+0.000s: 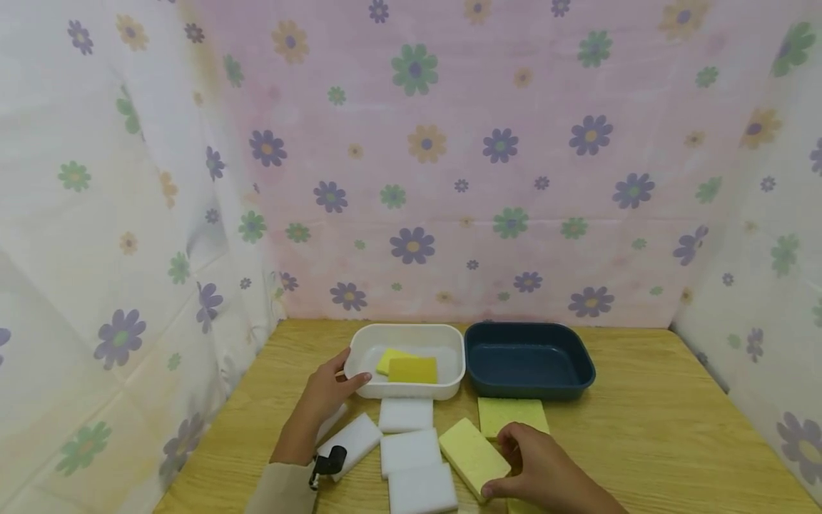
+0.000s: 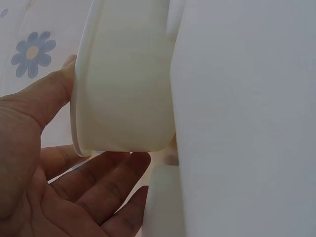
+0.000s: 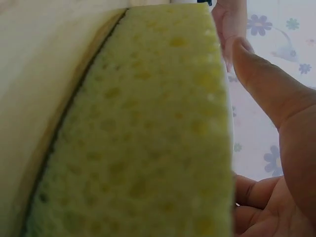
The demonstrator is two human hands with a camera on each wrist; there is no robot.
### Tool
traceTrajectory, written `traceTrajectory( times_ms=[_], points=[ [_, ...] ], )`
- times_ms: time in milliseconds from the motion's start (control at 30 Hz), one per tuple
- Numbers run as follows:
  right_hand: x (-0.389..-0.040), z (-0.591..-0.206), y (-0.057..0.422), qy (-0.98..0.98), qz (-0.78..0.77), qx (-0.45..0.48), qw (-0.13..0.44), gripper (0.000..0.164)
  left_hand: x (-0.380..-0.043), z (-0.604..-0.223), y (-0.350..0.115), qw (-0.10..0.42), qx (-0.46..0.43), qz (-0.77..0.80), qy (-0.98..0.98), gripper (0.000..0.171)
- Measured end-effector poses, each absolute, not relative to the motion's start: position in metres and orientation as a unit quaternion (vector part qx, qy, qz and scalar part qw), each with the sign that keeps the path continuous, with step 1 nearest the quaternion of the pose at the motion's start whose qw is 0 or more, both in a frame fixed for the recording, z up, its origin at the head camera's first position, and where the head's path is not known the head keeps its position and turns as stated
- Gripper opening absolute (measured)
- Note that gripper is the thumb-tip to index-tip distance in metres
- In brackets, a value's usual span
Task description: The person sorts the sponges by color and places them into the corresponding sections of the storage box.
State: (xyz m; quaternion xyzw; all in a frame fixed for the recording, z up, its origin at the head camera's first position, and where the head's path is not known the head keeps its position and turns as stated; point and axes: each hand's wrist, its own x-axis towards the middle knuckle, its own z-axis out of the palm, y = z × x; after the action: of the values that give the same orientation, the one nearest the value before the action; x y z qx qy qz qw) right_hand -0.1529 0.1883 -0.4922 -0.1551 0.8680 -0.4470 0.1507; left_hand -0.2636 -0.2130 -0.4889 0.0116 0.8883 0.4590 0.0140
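Note:
My left hand holds the left end of a white plastic basin, thumb over the rim and fingers along the outer wall in the left wrist view. Two yellow sponges lie in this basin, one overlapping the other. My right hand pinches the near end of a pale yellow sponge that lies aslant, thumb at its near corner and curled fingers at its right side. Another yellow sponge lies flat behind that hand. A porous yellow sponge fills the right wrist view and hides part of the grip.
A dark blue basin stands against the right side of the white one. Several white sponges lie in front of the white basin, some overlapping. Flowered curtains enclose the wooden table at the back and sides.

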Motion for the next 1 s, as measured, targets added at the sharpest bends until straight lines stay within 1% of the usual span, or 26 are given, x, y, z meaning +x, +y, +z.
traceTrajectory(
  times_ms=[67,233,433,667,867,1000],
  points=[
    [-0.154,-0.493,0.188,0.865,-0.450,-0.154,0.161,0.065,-0.263,-0.488,-0.213,0.015,0.012,0.459,0.888,0.092],
    [-0.154,-0.496,0.184,0.880,-0.414,-0.161,0.165,0.065,-0.263,-0.486,-0.212,0.017,0.009,0.462,0.887,0.091],
    [-0.152,-0.498,0.181,0.900,-0.380,-0.152,0.154,0.070,-0.263,-0.485,-0.210,0.017,0.006,0.462,0.886,0.089],
    [-0.146,-0.495,0.174,0.924,-0.328,-0.150,0.123,0.076,-0.264,-0.484,-0.210,0.022,0.005,0.460,0.887,0.091],
    [-0.147,-0.490,0.169,0.927,-0.321,-0.141,0.134,0.079,-0.263,-0.485,-0.211,0.020,0.006,0.464,0.886,0.091],
    [-0.148,-0.490,0.168,0.931,-0.310,-0.138,0.132,0.081,-0.264,-0.486,-0.212,0.020,0.006,0.467,0.884,0.091]
  ],
)
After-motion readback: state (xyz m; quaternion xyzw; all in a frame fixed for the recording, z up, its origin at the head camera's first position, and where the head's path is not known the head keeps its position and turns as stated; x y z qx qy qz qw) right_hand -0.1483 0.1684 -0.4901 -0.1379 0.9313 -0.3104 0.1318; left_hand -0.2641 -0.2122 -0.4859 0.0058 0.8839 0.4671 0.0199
